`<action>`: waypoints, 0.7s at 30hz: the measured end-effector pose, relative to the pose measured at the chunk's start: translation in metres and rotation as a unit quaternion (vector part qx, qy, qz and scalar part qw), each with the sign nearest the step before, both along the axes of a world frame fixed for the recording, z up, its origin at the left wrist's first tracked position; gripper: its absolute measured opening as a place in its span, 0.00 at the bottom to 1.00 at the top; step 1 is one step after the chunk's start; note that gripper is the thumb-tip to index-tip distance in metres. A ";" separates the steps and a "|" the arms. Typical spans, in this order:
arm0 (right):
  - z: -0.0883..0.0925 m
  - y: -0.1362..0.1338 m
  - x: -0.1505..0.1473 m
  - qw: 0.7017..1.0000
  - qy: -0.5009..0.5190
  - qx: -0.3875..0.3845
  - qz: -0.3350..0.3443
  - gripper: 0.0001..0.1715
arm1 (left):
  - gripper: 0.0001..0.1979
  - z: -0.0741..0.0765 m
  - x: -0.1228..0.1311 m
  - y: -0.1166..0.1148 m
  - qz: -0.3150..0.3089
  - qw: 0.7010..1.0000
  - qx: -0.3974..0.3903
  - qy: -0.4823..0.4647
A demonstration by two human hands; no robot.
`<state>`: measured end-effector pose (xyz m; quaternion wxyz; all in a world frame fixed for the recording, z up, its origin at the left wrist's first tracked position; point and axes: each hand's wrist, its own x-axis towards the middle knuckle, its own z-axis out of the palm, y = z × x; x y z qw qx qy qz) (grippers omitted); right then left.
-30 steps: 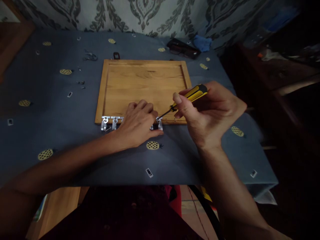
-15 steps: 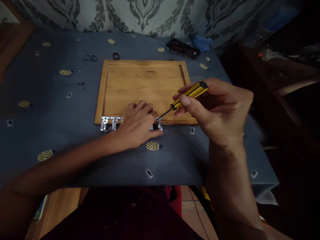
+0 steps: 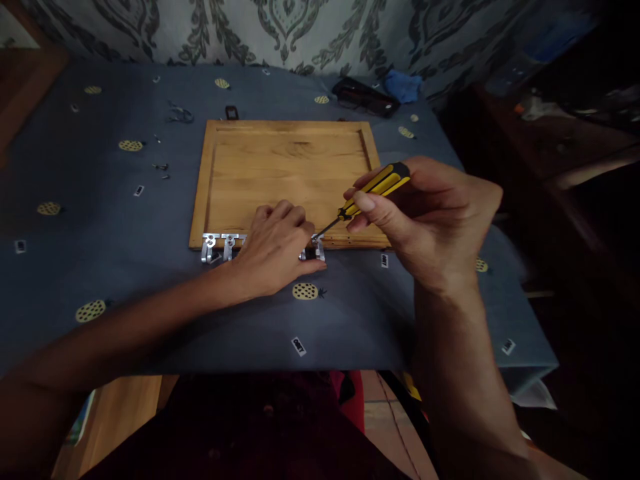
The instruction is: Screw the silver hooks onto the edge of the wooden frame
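My right hand (image 3: pixel 430 220) pinches a yellow-and-black screwdriver (image 3: pixel 375 190) by its handle between thumb and fingers. The shaft slants down to the left, and its tip meets the right end of a silver metal strip with hook-like pieces (image 3: pixel 229 245). This strip lies along the near edge of a framed wooden board (image 3: pixel 290 167). Curled over the strip and the board's edge, my left hand (image 3: pixel 277 250) holds them, thumb below and fingers on top. It covers the strip's middle. Whether a screw sits under the tip is too small to tell.
Small loose screws (image 3: pixel 161 167) lie on the blue patterned tablecloth (image 3: pixel 150 280), left of the board. Behind it are a dark buckle-like piece (image 3: pixel 231 113), a dark case with glasses (image 3: pixel 365 98) and a blue cloth (image 3: pixel 403 87). The table's front edge is near my body.
My right hand and the screwdriver's handle have shifted slightly left, with the tip staying at the strip. My left hand and the board have not visibly moved.
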<state>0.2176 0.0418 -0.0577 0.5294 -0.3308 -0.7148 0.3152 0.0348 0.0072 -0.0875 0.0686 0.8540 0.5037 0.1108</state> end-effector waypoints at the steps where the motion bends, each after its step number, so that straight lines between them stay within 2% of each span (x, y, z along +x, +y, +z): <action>1: 0.000 0.000 0.000 1.000 0.002 0.002 -0.002 0.04 | 0.21 0.001 0.000 0.000 0.001 1.000 -0.005 0.001; 8: -0.001 -0.005 -0.005 0.998 0.043 0.018 -0.030 0.02 | 0.21 0.004 0.001 0.000 0.003 1.000 -0.021 0.010; 12: 0.005 -0.009 -0.005 0.991 0.102 0.041 -0.079 0.05 | 0.20 0.002 0.000 0.001 0.002 1.000 -0.015 0.002; 15: 0.004 -0.006 -0.003 0.990 0.083 0.050 -0.103 0.04 | 0.20 0.000 -0.001 0.001 0.000 1.000 -0.008 -0.001; 21: -0.003 -0.001 -0.001 0.998 0.020 0.033 -0.049 0.05 | 0.19 0.000 -0.001 0.000 -0.003 1.000 0.007 0.000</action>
